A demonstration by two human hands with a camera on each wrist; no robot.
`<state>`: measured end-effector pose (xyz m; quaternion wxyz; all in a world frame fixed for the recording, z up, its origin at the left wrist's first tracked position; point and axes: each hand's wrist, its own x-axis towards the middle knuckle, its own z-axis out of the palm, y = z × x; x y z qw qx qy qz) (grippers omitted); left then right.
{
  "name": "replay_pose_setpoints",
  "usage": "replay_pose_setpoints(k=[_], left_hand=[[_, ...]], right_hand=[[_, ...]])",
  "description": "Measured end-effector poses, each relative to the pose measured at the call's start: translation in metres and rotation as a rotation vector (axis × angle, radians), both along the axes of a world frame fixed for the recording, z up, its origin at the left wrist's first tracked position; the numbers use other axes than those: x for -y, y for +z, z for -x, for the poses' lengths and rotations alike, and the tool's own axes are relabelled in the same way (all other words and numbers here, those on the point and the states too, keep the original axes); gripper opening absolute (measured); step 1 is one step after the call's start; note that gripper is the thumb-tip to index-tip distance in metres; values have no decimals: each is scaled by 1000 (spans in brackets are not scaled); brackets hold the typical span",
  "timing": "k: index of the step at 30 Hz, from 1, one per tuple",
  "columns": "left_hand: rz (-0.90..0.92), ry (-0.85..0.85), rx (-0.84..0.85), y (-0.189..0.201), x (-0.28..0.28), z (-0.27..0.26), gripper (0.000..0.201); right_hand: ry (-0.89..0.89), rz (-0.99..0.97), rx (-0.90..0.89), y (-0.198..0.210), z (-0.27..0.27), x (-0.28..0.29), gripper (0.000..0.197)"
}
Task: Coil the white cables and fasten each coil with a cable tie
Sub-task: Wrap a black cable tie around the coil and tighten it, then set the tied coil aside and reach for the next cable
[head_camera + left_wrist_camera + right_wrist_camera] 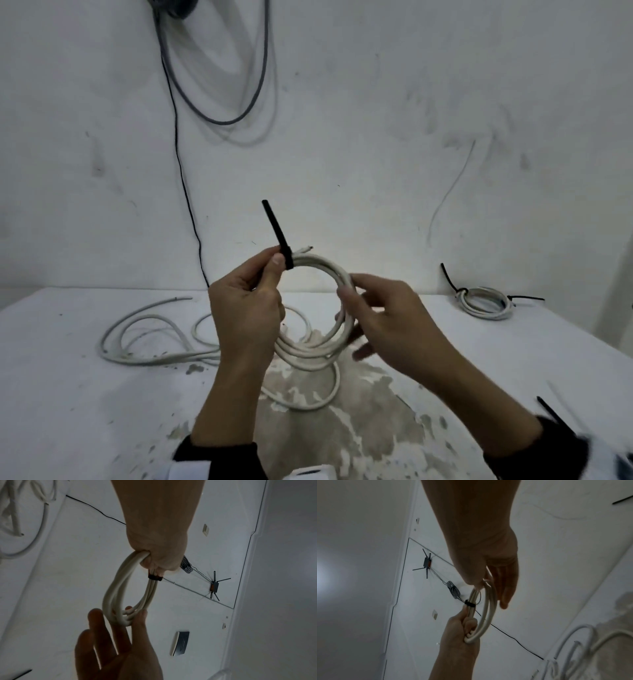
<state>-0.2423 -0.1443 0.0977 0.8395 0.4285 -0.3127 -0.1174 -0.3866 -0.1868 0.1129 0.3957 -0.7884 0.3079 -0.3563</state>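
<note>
White coil [325, 267] is up over the desk [68, 377]. Your left hand [245, 308] grips it beside the black cable tie [276, 233], whose tail stands free. Your right hand [387, 315] pinches the opposite side. Step, as judged: cinching. The next move probably calls for pulling the tail tight. Beyond lies loose cable [137, 329]. A tied coil [484, 303] sits far right.

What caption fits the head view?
Left hand holds a white coil beside its black tie; right hand holds the other side.
</note>
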Motion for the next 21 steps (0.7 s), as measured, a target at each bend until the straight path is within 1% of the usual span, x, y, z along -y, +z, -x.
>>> replay_pose_setpoints(k=[2,4,6,8,10,11,12,13,14,15,16,18,19,21], left_hand=[[5,-26,4,2,-2,2,10],[6,-81,0,3,-3,3,8],[-14,-185,-61,3,-4,0,8],[-53,-317,-118,3,-5,-3,14],[-71,-444,-78,0,-5,-8,35],[-98,-482,-30,-2,-4,-10,48],[-149,-502,34,-4,-3,-8,57],[-213,-506,102,-7,-3,-4,59],[-271,-493,155,-9,-2,2,52],[-301,-475,159,-12,1,10,44],[-303,-464,114,-13,4,18,39],[-224,-476,-89,-14,12,30,44],[-174,-511,-207,-13,16,33,46],[-161,-639,-419,-7,23,34,50]], right_hand=[[52,-108,57,-5,4,-1,18],[95,-238,55,-5,8,0,20],[174,-395,83,-3,13,1,19],[222,-520,138,-3,17,0,16],[186,-577,220,-6,19,0,16],[148,-590,279,-8,20,1,17],[104,-597,351,-11,20,3,18],[63,-605,431,-14,21,5,18],[34,-618,503,-16,21,7,19],[20,-636,557,-18,21,9,19],[13,-656,584,-21,21,11,20],[5,-685,554,-26,22,13,19],[11,-692,521,-29,24,14,18],[36,-702,475,-33,30,16,18]])
